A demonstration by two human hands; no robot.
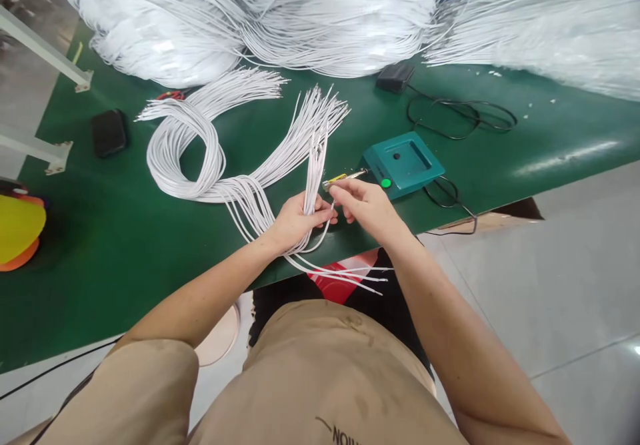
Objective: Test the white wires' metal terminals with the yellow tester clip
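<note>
My left hand (297,220) is closed around a bunch of white wires (315,165), whose ends point up and away from me. Between the fingertips of my right hand (367,208) a single white wire is pinched, close to its end. That wire curves down and back toward the bunch. Just beyond the right fingertips a metal probe with a yellow part (345,178) sticks out from a teal box (404,165) with a green button. Several loose wire ends (357,275) hang over the table's front edge. My fingers partly hide the pinched tip.
A looped bundle of white wires (185,158) lies left of my hands on the green table (150,252). Large heaps of wires (340,18) fill the back. A black adapter (395,77) with its cable, a black case (109,133) and white metal legs (45,45) stand around.
</note>
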